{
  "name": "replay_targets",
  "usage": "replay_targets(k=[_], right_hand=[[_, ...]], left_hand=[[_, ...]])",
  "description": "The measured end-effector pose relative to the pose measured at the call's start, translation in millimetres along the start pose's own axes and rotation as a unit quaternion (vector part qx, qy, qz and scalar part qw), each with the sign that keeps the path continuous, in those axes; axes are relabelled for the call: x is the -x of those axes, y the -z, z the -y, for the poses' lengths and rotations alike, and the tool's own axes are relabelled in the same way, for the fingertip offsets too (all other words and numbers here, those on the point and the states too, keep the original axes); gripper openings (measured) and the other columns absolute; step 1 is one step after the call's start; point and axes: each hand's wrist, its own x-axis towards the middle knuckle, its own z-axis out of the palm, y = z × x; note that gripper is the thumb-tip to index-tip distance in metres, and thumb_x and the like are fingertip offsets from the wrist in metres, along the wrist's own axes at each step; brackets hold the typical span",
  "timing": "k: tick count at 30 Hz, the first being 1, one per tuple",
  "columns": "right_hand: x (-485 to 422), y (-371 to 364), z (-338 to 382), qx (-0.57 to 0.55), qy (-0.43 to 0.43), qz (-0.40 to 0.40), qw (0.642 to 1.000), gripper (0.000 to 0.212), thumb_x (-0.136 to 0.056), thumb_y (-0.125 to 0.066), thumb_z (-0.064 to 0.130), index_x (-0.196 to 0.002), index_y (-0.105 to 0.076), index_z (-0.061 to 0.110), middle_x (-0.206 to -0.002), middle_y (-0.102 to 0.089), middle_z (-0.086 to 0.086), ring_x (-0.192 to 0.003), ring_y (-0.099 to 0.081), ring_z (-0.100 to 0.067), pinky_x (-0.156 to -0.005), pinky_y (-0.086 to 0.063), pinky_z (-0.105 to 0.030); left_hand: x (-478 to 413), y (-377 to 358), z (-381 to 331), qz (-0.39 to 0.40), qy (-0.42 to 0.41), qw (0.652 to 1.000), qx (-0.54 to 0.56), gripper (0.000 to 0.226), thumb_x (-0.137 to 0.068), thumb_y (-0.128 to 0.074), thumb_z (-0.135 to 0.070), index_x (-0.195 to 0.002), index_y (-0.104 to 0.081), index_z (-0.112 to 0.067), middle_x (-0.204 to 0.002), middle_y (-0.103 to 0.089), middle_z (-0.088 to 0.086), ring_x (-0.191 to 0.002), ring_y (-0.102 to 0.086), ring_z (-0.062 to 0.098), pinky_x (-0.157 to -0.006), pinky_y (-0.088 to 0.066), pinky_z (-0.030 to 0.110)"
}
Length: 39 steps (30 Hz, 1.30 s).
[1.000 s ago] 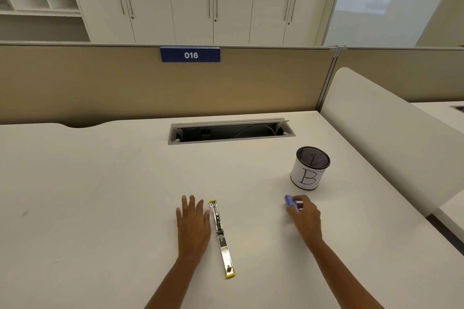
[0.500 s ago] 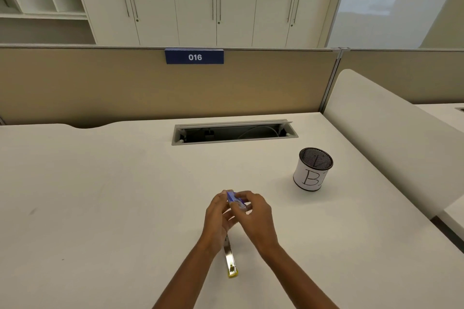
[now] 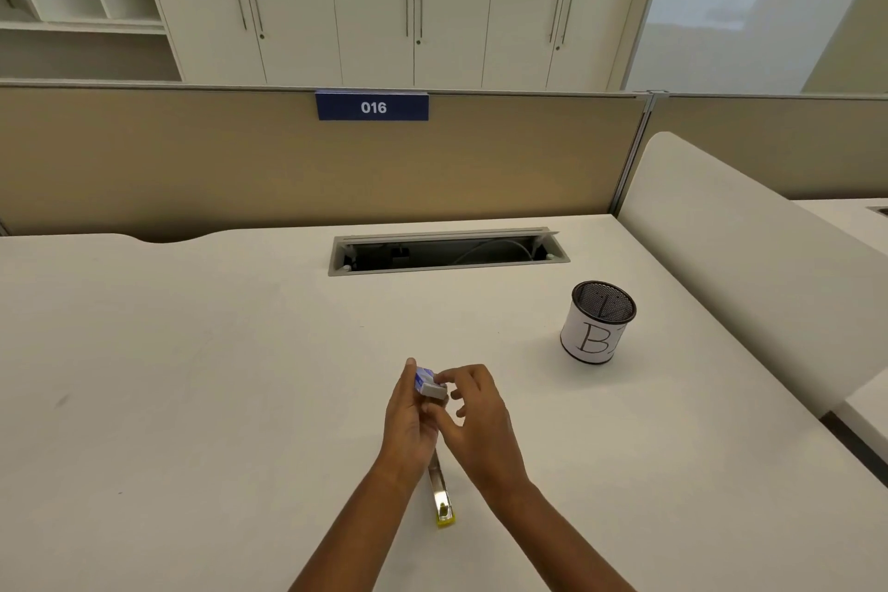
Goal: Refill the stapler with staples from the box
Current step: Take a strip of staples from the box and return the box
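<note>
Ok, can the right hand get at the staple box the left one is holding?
Likely yes. The left hand grips the staple box, leaving its grey end bare, and the right hand has its fingers right at that end, with nothing between.

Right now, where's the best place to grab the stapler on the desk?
Pinch the stapler across its narrow sides near the yellow end, from above: it lies flat, and the left hand and right hand cover its far half.

Soft even light, faint shadows, edges bowed.
</note>
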Motion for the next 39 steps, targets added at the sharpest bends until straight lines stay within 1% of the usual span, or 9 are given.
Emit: replay_targets(k=[6, 11, 16, 20, 23, 28, 32, 36, 39], right_hand=[[2, 4, 4, 0.068, 0.078, -0.012, 0.994, 0.013, -0.085, -0.058, 0.006, -0.097, -0.063, 0.003, -0.096, -0.063, -0.011, -0.082, -0.062, -0.022, -0.065, -0.057, -0.030], [4, 5, 3, 0.092, 0.117, 0.001, 0.989, 0.014, -0.083, -0.059, 0.000, -0.095, -0.064, 0.001, -0.092, -0.065, -0.014, -0.079, -0.063, -0.026, -0.061, -0.057, -0.035], [5, 6, 1, 0.044, 0.109, 0.012, 0.993, 0.030, -0.084, -0.059, 0.012, -0.115, -0.058, 0.012, -0.106, -0.057, -0.006, -0.092, -0.056, -0.015, -0.072, -0.046, -0.017], [2, 9, 0, 0.039, 0.108, 0.033, 0.993, 0.023, -0.083, -0.061, 0.012, -0.107, -0.061, 0.011, -0.106, -0.056, -0.006, -0.089, -0.052, -0.008, -0.068, -0.042, -0.011], [2, 11, 0, 0.050, 0.122, 0.044, 0.990, 0.017, -0.081, -0.061, 0.011, -0.099, -0.061, 0.009, -0.103, -0.057, -0.007, -0.088, -0.048, -0.004, -0.065, -0.036, -0.003], [11, 14, -3, 0.070, 0.142, 0.021, 0.987, 0.017, -0.078, -0.064, 0.014, -0.093, -0.065, 0.008, -0.090, -0.064, -0.008, -0.086, -0.050, -0.009, -0.073, -0.044, -0.017], [14, 13, -3, 0.082, 0.132, 0.002, 0.988, 0.008, -0.078, -0.063, 0.012, -0.084, -0.068, 0.008, -0.079, -0.067, -0.007, -0.078, -0.049, -0.009, -0.068, -0.043, -0.020], [9, 13, 2, 0.023, 0.063, 0.007, 0.998, 0.010, -0.086, -0.059, 0.014, -0.086, -0.066, 0.008, -0.078, -0.068, -0.006, -0.069, -0.054, -0.009, -0.063, -0.041, -0.013], [2, 14, 4, -0.013, -0.010, 0.015, 1.000, 0.010, -0.086, -0.061, 0.019, -0.087, -0.065, 0.011, -0.068, -0.064, 0.003, -0.054, -0.051, 0.004, -0.056, -0.038, -0.005]], left_hand=[[3, -3, 0, 0.006, 0.013, 0.999, 0.049, 0.027, -0.092, -0.050, -0.031, -0.083, -0.057, -0.007, -0.076, -0.055, 0.010, -0.072, -0.056, 0.019, -0.051, -0.056, 0.020], [5, -4, -3, 0.014, 0.019, 0.998, 0.059, 0.029, -0.092, -0.049, -0.032, -0.082, -0.056, -0.006, -0.074, -0.053, 0.010, -0.068, -0.054, 0.018, -0.050, -0.055, 0.021], [3, -2, -8, 0.047, -0.008, 0.998, 0.034, 0.031, -0.094, -0.045, -0.032, -0.083, -0.059, -0.007, -0.058, -0.068, 0.007, -0.049, -0.068, 0.014, -0.044, -0.056, 0.021], [-1, 1, -8, 0.049, -0.030, 0.998, -0.001, 0.031, -0.096, -0.039, -0.032, -0.090, -0.058, -0.009, -0.080, -0.058, 0.010, -0.071, -0.059, 0.019, -0.049, -0.057, 0.020], [-1, 2, -7, 0.057, -0.044, 0.997, -0.006, 0.032, -0.097, -0.035, -0.032, -0.090, -0.058, -0.011, -0.082, -0.057, 0.009, -0.074, -0.055, 0.019, -0.051, -0.057, 0.019], [-2, 2, -8, 0.060, -0.045, 0.997, -0.007, 0.033, -0.098, -0.034, -0.032, -0.091, -0.058, -0.011, -0.086, -0.059, 0.009, -0.076, -0.054, 0.019, -0.051, -0.056, 0.020], [-3, 3, -7, 0.069, -0.038, 0.997, 0.005, 0.033, -0.098, -0.032, -0.031, -0.092, -0.058, -0.010, -0.087, -0.058, 0.009, -0.075, -0.053, 0.019, -0.051, -0.056, 0.020], [-5, 5, -4, 0.085, -0.036, 0.995, -0.025, 0.038, -0.098, -0.030, -0.033, -0.105, -0.052, -0.004, -0.084, -0.054, 0.010, -0.075, -0.051, 0.019, -0.068, -0.052, 0.035], [-4, 7, -4, 0.093, -0.050, 0.993, -0.048, 0.036, -0.099, -0.028, -0.033, -0.102, -0.053, -0.007, -0.087, -0.054, 0.009, -0.078, -0.052, 0.018, -0.070, -0.052, 0.032]])
